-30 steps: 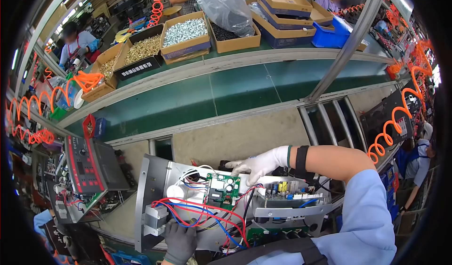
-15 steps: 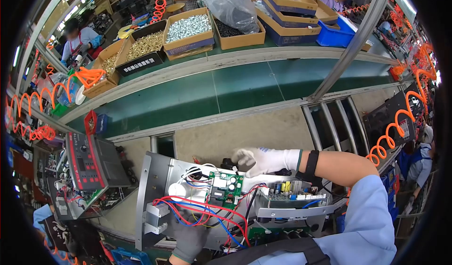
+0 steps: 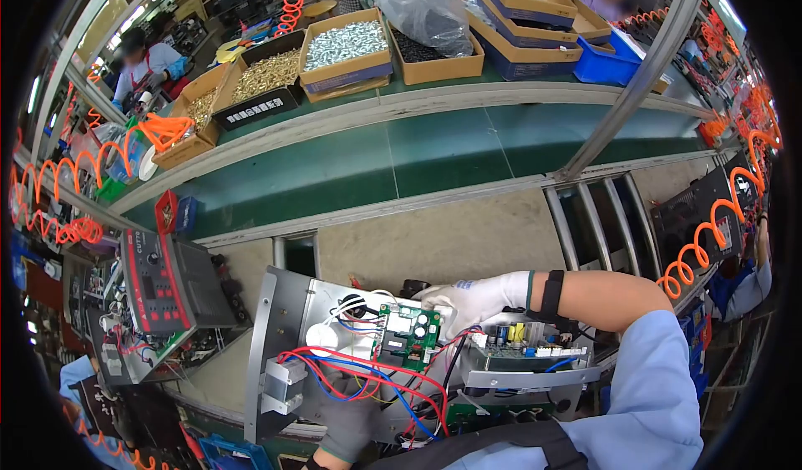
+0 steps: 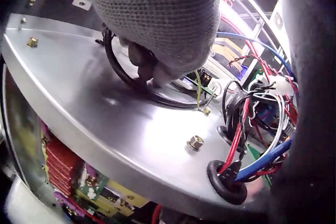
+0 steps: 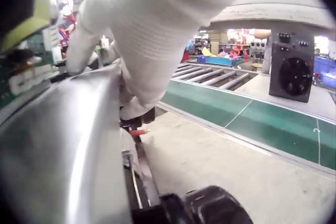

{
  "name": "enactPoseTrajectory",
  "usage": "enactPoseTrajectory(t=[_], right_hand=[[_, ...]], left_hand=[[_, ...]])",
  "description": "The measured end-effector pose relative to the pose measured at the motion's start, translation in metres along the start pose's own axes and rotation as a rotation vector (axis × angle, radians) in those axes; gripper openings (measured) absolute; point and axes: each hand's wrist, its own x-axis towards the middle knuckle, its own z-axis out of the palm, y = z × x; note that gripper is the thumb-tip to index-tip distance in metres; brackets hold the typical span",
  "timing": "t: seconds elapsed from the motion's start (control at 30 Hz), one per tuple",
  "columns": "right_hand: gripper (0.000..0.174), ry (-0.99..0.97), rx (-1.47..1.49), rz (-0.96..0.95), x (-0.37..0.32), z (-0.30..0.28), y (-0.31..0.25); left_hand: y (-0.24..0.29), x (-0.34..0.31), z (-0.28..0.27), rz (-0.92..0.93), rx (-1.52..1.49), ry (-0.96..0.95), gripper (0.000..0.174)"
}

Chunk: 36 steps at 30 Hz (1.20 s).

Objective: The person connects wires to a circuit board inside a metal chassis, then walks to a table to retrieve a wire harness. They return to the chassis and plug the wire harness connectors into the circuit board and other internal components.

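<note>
An open metal chassis (image 3: 288,311) with circuit boards and wiring lies in front of me. My left hand (image 3: 349,420), in a grey glove, reaches in beneath the red wires (image 3: 368,357). In the left wrist view its curled fingers grip a black cable (image 4: 113,56) close over the bare metal plate (image 4: 94,108). My right hand (image 3: 484,296), in a white glove, is at the chassis's far edge beside the green circuit board (image 3: 409,336). The right wrist view shows its fingers straddling the metal edge (image 5: 100,85), some inside and some outside.
A second machine with a red-trimmed panel (image 3: 150,282) stands to the left. Beyond the green conveyor strip (image 3: 443,152), boxes of screws (image 3: 347,48) line a shelf. Metal rollers (image 3: 589,219) lie right of the board surface (image 3: 426,228). A coiled orange hose (image 3: 710,240) hangs at right.
My right hand lifted off the circuit board's edge, then came back down at the chassis's far edge. My left hand moved right and deeper under the red wires. The head view shifted slightly.
</note>
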Motion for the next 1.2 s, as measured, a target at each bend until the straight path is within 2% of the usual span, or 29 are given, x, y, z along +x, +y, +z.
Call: enactPoseTrajectory(t=[0.03,0.1,0.17,0.23,0.27,0.33,0.4,0.43,0.5,0.57,0.63,0.7,0.8,0.87,0.9,0.93,0.97,1.03,1.1,1.17,1.2], right_hand=[[0.077,-0.004,-0.002,0.003,0.003,0.002,0.004],[0.081,0.153,-0.232,-0.244,0.006,0.003,0.008],[0.079,0.16,-0.216,-0.17,0.006,0.003,0.004],[0.071,0.173,-0.149,-0.023,0.008,0.006,0.004],[0.05,0.319,-0.084,-0.1,0.001,0.011,0.004],[0.045,0.27,-0.126,-0.072,0.002,0.005,0.013],[0.031,0.241,-0.23,0.003,-0.001,0.001,0.005],[0.031,0.239,-0.232,0.001,-0.005,-0.003,-0.004],[0.031,0.035,-0.276,0.222,-0.015,-0.012,-0.016],[0.037,0.02,-0.259,0.212,-0.016,-0.012,0.002],[0.044,0.275,-0.26,-0.057,-0.018,-0.003,-0.003],[0.048,0.293,-0.34,-0.008,-0.017,0.0,-0.019],[0.084,0.285,-0.379,0.095,-0.009,0.006,-0.029],[0.079,0.301,-0.409,0.11,-0.009,0.007,-0.034],[0.075,0.322,-0.437,0.131,-0.009,0.008,-0.035],[0.059,0.323,-0.463,0.091,-0.011,0.006,-0.032],[0.059,0.324,-0.464,0.093,-0.011,0.004,-0.027],[0.043,0.279,-0.434,0.049,-0.013,0.0,-0.018],[0.037,0.275,-0.431,0.055,-0.016,0.0,-0.01],[0.035,0.326,-0.556,-0.007,-0.015,0.002,-0.005],[0.041,0.315,-0.589,0.047,-0.017,0.004,-0.014]], left_hand=[[-0.002,-0.001,0.003,-0.005,-0.002,0.002,0.048],[-0.005,-0.001,0.008,0.057,0.081,0.037,0.054],[-0.005,-0.005,0.003,0.045,0.068,-0.024,0.053],[-0.006,-0.005,-0.002,0.027,0.059,-0.092,0.052],[-0.007,-0.003,-0.005,0.044,0.027,-0.096,0.051],[-0.007,-0.005,-0.006,0.054,0.002,-0.103,0.05],[-0.001,-0.006,0.009,0.022,-0.072,-0.031,0.032],[0.003,-0.005,0.014,0.02,-0.07,-0.03,0.032],[0.009,-0.002,0.024,0.05,-0.061,0.006,0.038],[0.003,-0.012,0.041,0.06,-0.046,-0.046,0.045],[0.005,-0.012,0.047,-0.016,-0.145,-0.179,0.05],[0.011,-0.01,0.052,-0.088,-0.2,-0.203,0.05],[0.021,-0.004,0.051,-0.214,-0.318,-0.204,0.051],[0.019,-0.008,0.054,-0.272,-0.382,-0.176,0.052],[0.017,-0.008,0.056,-0.223,-0.347,-0.16,0.052],[0.016,-0.007,0.057,-0.173,-0.313,-0.143,0.052],[0.015,-0.011,0.053,-0.172,-0.315,-0.143,0.052],[0.029,0.01,0.003,-0.009,-0.096,0.012,0.047],[0.017,-0.005,-0.001,-0.035,-0.186,0.035,0.043],[0.022,-0.005,-0.031,-0.13,-0.045,0.108,0.041],[0.021,-0.014,-0.033,-0.198,-0.015,0.027,0.042]])
